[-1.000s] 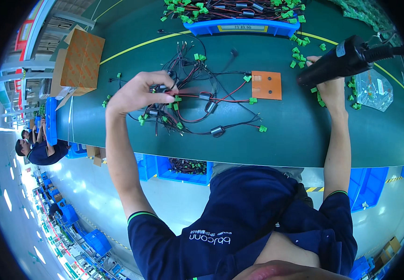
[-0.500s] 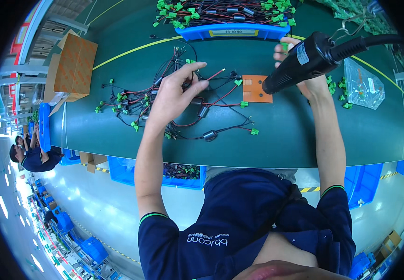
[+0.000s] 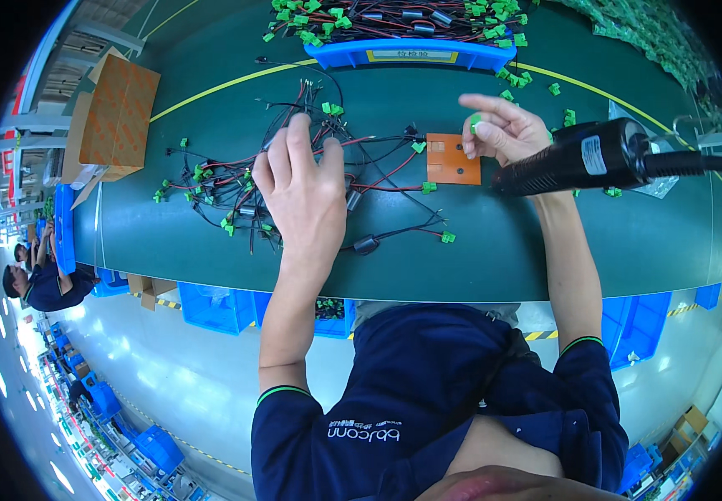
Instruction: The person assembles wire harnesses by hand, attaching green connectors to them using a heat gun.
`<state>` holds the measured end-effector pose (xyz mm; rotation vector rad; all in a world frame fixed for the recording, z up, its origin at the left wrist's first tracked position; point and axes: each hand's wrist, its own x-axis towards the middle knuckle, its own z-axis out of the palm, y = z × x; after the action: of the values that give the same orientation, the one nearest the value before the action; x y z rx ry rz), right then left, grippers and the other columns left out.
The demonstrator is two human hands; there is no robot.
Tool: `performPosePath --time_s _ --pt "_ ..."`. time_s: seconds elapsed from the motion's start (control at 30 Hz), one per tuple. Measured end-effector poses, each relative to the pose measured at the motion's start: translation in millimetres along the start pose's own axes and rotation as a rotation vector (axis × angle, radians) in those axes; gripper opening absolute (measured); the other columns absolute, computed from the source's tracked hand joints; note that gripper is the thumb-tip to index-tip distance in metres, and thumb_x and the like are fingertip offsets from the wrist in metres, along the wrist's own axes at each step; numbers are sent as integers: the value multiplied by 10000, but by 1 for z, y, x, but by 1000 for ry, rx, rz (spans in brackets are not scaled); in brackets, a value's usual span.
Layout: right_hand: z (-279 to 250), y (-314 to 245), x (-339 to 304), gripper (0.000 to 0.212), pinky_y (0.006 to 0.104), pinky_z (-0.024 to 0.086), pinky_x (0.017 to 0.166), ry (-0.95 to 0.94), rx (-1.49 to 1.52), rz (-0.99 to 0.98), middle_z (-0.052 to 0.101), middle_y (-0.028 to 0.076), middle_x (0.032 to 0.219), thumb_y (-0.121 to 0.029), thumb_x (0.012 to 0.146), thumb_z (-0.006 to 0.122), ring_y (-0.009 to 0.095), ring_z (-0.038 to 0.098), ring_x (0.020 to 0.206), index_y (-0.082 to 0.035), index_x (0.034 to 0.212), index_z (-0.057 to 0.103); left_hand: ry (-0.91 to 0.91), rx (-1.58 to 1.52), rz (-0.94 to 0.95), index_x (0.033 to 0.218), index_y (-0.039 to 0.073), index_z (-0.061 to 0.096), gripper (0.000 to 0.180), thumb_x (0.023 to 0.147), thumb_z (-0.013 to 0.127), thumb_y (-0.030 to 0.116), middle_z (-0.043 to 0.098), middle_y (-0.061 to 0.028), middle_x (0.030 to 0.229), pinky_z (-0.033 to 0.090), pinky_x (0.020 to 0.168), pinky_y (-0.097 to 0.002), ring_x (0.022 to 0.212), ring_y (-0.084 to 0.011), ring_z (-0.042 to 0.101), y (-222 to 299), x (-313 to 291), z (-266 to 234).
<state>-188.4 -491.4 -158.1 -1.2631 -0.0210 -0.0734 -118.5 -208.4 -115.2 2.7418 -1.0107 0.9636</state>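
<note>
My left hand point(image 3: 304, 185) is over a tangled pile of red and black cables point(image 3: 240, 179) with green terminal connectors and dark cylindrical sleeves. Its fingers are spread and point down into the wires; whether they touch one is hidden. Between thumb and fingertips of my right hand point(image 3: 507, 138) is a small green connector point(image 3: 475, 123). An orange fixture block point(image 3: 451, 171) lies on the table just left of that hand, with connector ends of two cables by its left edge. A black electric screwdriver point(image 3: 578, 159) hangs at a slant across my right wrist.
A blue bin point(image 3: 411, 52) full of similar cables stands at the far side of the green table point(image 3: 428, 271). Loose green connectors point(image 3: 515, 79) and a clear plastic bag point(image 3: 657, 185) lie right. Green bubble wrap point(image 3: 653, 42) is far right, a cardboard box point(image 3: 119, 113) far left.
My left hand has let go of the red wire and turned down over the pile. My right hand has moved left and nearer with the connector; the screwdriver has swung right, off the orange block.
</note>
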Motion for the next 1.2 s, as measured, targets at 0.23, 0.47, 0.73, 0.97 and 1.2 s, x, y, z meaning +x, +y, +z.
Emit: performPosePath --time_s 0.23,0.47,0.73,0.97,1.2 --pt "10 7 -10 202 299 570 813 6 -168 11 683 84 978 14 981 690 149 673 866 23 1180 656 -349 -860 137 1039 12 735 163 877 732 26 700 -141 995 563 779 -436 895 -364 696 1 14 28" --pt "23 13 -20 205 276 590 844 59 -491 -28 716 61 1066 -11 939 753 113 687 931 -1 1140 717 -481 -1090 181 1003 -25 729 113 911 727 41 666 -157 943 541 746 -429 853 -376 678 15 22 50" --pt "20 12 -18 199 297 549 755 18 -786 -208 725 81 995 -108 950 749 167 687 853 -45 1138 734 -418 -1289 92 999 -23 725 117 889 756 4 638 -118 919 523 723 -386 832 -288 653 16 15 60" --pt "22 16 -19 265 303 562 777 39 -851 -204 723 86 999 -76 958 736 171 685 853 -61 1221 713 -561 -1425 -22 985 -10 725 95 897 760 -4 617 -61 871 445 604 -299 713 -144 569 10 16 54" --pt "26 17 -18 329 286 558 769 36 -756 -185 719 81 998 -63 899 792 152 669 826 -52 1219 722 -522 -1450 -35 972 -12 727 62 918 747 11 605 -44 836 428 585 -284 687 -115 545 11 14 57"
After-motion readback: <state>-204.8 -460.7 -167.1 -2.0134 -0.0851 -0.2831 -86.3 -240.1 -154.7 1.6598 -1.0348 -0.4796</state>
